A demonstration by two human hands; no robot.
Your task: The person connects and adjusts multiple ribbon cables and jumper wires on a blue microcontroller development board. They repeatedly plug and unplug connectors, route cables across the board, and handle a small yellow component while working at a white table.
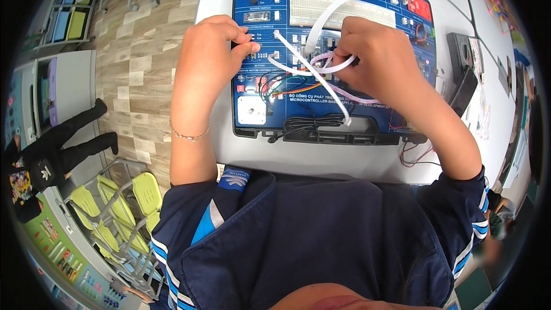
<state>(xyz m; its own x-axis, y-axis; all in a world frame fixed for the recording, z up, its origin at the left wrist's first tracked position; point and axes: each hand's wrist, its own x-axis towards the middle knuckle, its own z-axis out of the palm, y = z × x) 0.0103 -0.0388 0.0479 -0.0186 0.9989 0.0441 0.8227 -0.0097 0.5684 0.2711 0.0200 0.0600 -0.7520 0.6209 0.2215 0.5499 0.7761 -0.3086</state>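
Wiring the blue microcontroller trainer board (373, 116) looks to be the step in hand; it sits in its open black case on the white desk (227, 158). The left hand (212, 49) is at the board's left edge, thumb and index fingertips close together by the button module; whether they pinch anything I cannot tell. The right hand (376, 51) has its fingers bunched below the breadboard (310, 8), among a looping white cable (287, 69) and purple wires; what they grip is hidden. A second, diagonal white cable (313, 71) crosses the board, its lower plug apparently loose near the coiled black cord (307, 121). The next move seems to call for lining a plug up squarely with its socket while the left hand steadies the board
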